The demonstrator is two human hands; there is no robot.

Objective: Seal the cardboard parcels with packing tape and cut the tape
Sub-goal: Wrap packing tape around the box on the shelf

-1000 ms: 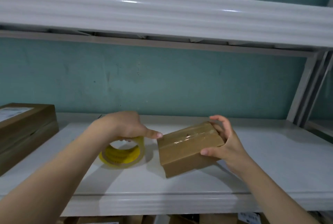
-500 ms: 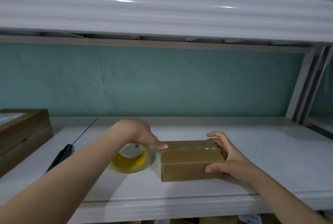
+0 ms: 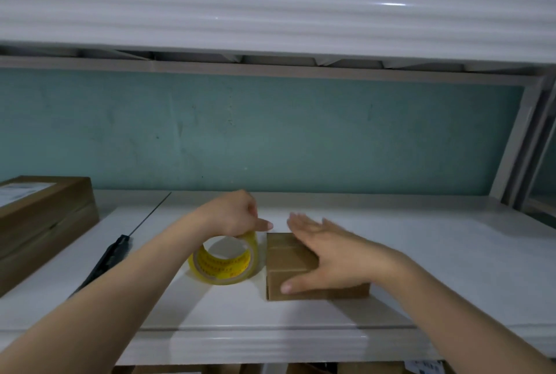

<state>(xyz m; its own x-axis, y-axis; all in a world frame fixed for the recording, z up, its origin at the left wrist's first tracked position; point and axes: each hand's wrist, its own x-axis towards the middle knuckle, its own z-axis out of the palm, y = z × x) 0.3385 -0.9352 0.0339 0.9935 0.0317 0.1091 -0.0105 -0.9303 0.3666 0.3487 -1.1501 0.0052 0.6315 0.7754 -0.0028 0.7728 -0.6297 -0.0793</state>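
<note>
A small brown cardboard parcel (image 3: 288, 256) lies flat on the white shelf (image 3: 421, 253) in front of me. My right hand (image 3: 328, 256) rests flat on its top, fingers spread, thumb down the front face. Just left of the parcel stands a roll of clear packing tape with a yellow core (image 3: 224, 259), tilted on its edge. My left hand (image 3: 234, 214) grips the top of the roll, index finger pointing toward the parcel. A black cutter (image 3: 109, 259) lies on the shelf to the left, partly hidden by my left forearm.
A larger brown box with a white label (image 3: 42, 217) sits at the shelf's left end. Another white shelf (image 3: 270, 12) hangs overhead. A grey upright post (image 3: 517, 139) stands at the right. More boxes show below the shelf's front edge.
The parcel went from tilted in my right hand to lying flat on the shelf. My right hand shifted from gripping its right end to pressing flat on top.
</note>
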